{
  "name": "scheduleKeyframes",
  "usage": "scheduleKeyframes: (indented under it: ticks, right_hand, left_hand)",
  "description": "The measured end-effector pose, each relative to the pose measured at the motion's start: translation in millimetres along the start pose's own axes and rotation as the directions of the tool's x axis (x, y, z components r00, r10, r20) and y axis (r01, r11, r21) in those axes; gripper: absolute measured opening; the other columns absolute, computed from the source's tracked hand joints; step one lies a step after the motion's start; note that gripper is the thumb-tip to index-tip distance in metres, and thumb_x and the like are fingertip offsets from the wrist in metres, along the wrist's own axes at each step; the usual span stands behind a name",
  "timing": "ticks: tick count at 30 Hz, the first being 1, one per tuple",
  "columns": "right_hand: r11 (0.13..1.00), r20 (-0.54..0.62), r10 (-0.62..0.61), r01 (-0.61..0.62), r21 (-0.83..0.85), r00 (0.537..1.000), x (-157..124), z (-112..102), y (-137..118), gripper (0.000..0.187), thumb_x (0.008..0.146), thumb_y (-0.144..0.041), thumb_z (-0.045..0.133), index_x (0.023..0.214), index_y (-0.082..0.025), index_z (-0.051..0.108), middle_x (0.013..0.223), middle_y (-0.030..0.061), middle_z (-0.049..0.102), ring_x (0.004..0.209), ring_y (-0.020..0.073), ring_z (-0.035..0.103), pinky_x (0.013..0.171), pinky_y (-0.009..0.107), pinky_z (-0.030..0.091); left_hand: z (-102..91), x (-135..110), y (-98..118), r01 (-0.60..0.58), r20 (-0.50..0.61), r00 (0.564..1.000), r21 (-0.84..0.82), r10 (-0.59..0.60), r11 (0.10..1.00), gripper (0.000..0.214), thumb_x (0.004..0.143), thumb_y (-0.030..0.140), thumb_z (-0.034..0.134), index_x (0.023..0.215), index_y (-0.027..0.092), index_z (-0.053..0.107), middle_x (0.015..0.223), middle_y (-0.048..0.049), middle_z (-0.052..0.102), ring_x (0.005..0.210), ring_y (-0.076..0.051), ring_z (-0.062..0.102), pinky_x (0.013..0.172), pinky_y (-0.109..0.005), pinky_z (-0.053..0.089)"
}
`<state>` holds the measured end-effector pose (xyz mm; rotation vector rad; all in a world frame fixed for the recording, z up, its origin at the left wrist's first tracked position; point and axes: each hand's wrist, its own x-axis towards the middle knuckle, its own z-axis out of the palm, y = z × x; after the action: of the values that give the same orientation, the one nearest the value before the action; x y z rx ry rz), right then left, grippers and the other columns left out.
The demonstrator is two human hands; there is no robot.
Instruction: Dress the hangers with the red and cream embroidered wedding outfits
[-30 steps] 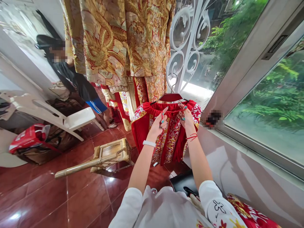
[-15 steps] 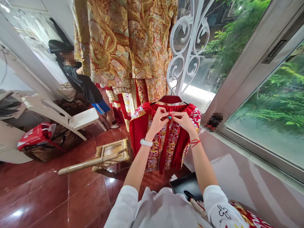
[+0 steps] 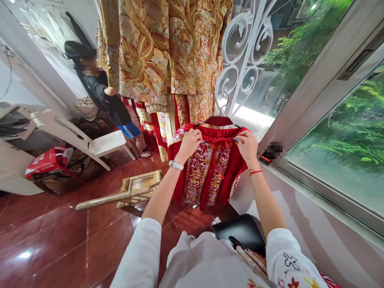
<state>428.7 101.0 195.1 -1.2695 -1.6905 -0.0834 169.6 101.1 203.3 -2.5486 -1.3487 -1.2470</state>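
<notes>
A red embroidered skirt (image 3: 198,168) with a gathered waistband and pleated sides hangs from a dark red hanger (image 3: 218,121) with black ends. My left hand (image 3: 189,144) is closed on the left part of the waistband, thumb and fingers pinched together. At the right part of that waistband, my right hand (image 3: 246,145) pinches the red cloth in the same way. Between my hands, a thin red tie lies across the top of the skirt. The hanger's metal hook rises in front of a white scroll-work metal frame (image 3: 240,60).
Gold embroidered garments (image 3: 144,56) hang just behind the skirt. A person in black (image 3: 105,96) stands at the left near a white chair (image 3: 108,143). A bamboo chair (image 3: 141,188) lies low on the tiled floor. Windows line the right; a black bag (image 3: 240,230) sits below.
My hands were together at the middle of the waistband, fingers on the red tie. They have moved apart to the left and right parts of the waistband. The view has shifted slightly.
</notes>
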Motion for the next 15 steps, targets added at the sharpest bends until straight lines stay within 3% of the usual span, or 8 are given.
scheduleKeyframes:
  ticks: [3, 6, 7, 9, 11, 12, 13, 15]
  right_hand:
    - [0.993, -0.010, 0.056, -0.055, 0.102, 0.998, -4, -1, 6, 0.024, 0.089, -0.027, 0.055, 0.074, -0.021, 0.072, 0.098, 0.0101, 0.068, 0.097, 0.0258, 0.061, 0.091, 0.045, 0.052]
    - [0.869, 0.086, 0.223, -0.238, 0.435, 0.971, -17, 12, -6, 0.032, 0.093, -0.047, 0.054, 0.080, -0.021, 0.067, 0.095, 0.0098, 0.068, 0.088, 0.0230, 0.064, 0.078, 0.040, 0.057]
    - [0.804, 0.172, 0.261, -0.313, 0.506, 0.950, -21, 17, -11, 0.039, 0.096, -0.055, 0.048, 0.080, -0.022, 0.063, 0.092, 0.0091, 0.068, 0.082, 0.0212, 0.064, 0.074, 0.038, 0.057]
    - [0.735, 0.328, 0.276, -0.418, 0.533, 0.903, -27, 22, -21, 0.051, 0.098, -0.065, 0.035, 0.080, -0.023, 0.056, 0.085, 0.0071, 0.067, 0.071, 0.0182, 0.062, 0.068, 0.035, 0.057]
    - [0.759, 0.390, 0.263, -0.439, 0.481, 0.882, -27, 17, -24, 0.053, 0.098, -0.070, 0.032, 0.076, -0.024, 0.050, 0.077, 0.0047, 0.064, 0.063, 0.0164, 0.058, 0.063, 0.033, 0.056]
    - [0.781, 0.386, 0.261, -0.429, 0.454, 0.885, -24, 11, -24, 0.052, 0.097, -0.069, 0.036, 0.074, -0.024, 0.049, 0.073, 0.0035, 0.062, 0.061, 0.0162, 0.057, 0.061, 0.032, 0.054]
    - [0.797, 0.368, 0.264, -0.416, 0.438, 0.892, -20, 3, -22, 0.049, 0.096, -0.067, 0.042, 0.073, -0.024, 0.049, 0.072, 0.0029, 0.061, 0.062, 0.0165, 0.057, 0.061, 0.031, 0.053]
    - [0.851, 0.273, 0.264, -0.356, 0.385, 0.925, -12, -14, -19, 0.041, 0.094, -0.059, 0.056, 0.073, -0.024, 0.051, 0.072, 0.0028, 0.061, 0.067, 0.0180, 0.059, 0.063, 0.030, 0.052]
  left_hand:
    - [0.8, -8, -8, 0.075, -0.017, 0.997, -0.063, -0.077, 0.995, 0.017, 0.089, 0.009, 0.065, 0.075, 0.018, 0.059, 0.094, -0.0060, 0.065, 0.096, -0.024, 0.055, 0.093, -0.040, 0.040]
    - [8.9, -11, -4, 0.193, -0.067, 0.969, -0.392, -0.237, 0.900, 0.013, 0.087, 0.013, 0.067, 0.079, 0.018, 0.059, 0.092, -0.0040, 0.064, 0.091, -0.019, 0.056, 0.089, -0.035, 0.043]
    - [12.3, -12, -1, 0.228, -0.037, 0.955, -0.548, -0.296, 0.805, 0.011, 0.087, 0.017, 0.068, 0.081, 0.018, 0.059, 0.092, -0.0031, 0.064, 0.087, -0.017, 0.056, 0.085, -0.032, 0.044]
    - [18.6, -12, 3, 0.291, 0.101, 0.925, -0.809, -0.367, 0.511, 0.017, 0.087, 0.028, 0.071, 0.086, 0.018, 0.059, 0.090, -0.0012, 0.063, 0.077, -0.012, 0.056, 0.075, -0.027, 0.045]
    - [22.6, -14, 4, 0.334, 0.231, 0.898, -0.912, -0.374, 0.239, 0.028, 0.083, 0.037, 0.075, 0.086, 0.018, 0.056, 0.086, 0.0012, 0.060, 0.067, -0.009, 0.054, 0.067, -0.023, 0.044]
    - [23.3, -15, 4, 0.348, 0.266, 0.891, -0.920, -0.368, 0.178, 0.032, 0.081, 0.040, 0.078, 0.085, 0.018, 0.054, 0.082, 0.0026, 0.058, 0.064, -0.007, 0.053, 0.064, -0.022, 0.043]
    - [23.2, -16, 4, 0.361, 0.282, 0.889, -0.916, -0.360, 0.172, 0.034, 0.080, 0.040, 0.079, 0.083, 0.018, 0.053, 0.077, 0.0039, 0.056, 0.061, -0.007, 0.052, 0.062, -0.020, 0.042]
    - [20.8, -18, 3, 0.379, 0.282, 0.898, -0.887, -0.339, 0.265, 0.034, 0.081, 0.040, 0.078, 0.081, 0.018, 0.053, 0.070, 0.0054, 0.053, 0.059, -0.007, 0.051, 0.060, -0.020, 0.040]
